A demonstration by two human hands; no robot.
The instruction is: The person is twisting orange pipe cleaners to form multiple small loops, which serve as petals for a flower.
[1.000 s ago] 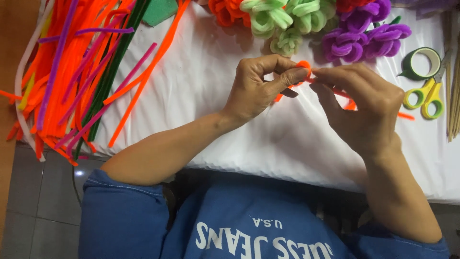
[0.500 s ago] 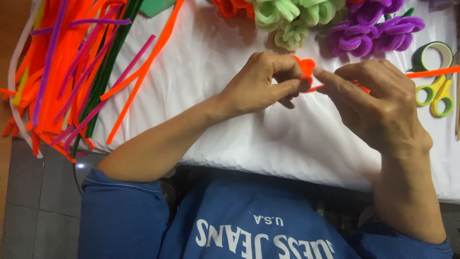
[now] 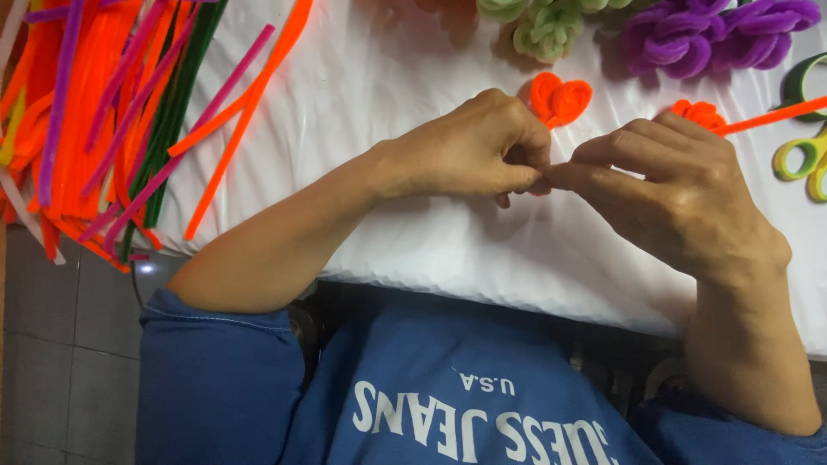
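1. The left hand point(image 3: 469, 151) and the right hand point(image 3: 680, 194) met fingertip to fingertip above the white table cover point(image 3: 413, 77), both closed in a pinch on one orange pipe cleaner point(image 3: 560, 99).
2. The worked end of the pipe cleaner formed two small looped petals, which stood just beyond the left hand's knuckles, on the far side of the pinch.
3. The rest of the stem passed behind the right hand, showed as an orange curl above its knuckles and ran out rightward as a straight tail; its long axis therefore lay roughly left to right, tilted slightly upward toward the right.
4. The left hand was the nearer to the petals; the right hand covered the stem.
5. The exact contact at the pinch was hidden by the fingers.
6. Loose pipe cleaners point(image 3: 103, 112) lay well apart at the left; purple loops point(image 3: 689, 39), green loops point(image 3: 547, 26) and scissors point(image 3: 805, 159) lay beyond.
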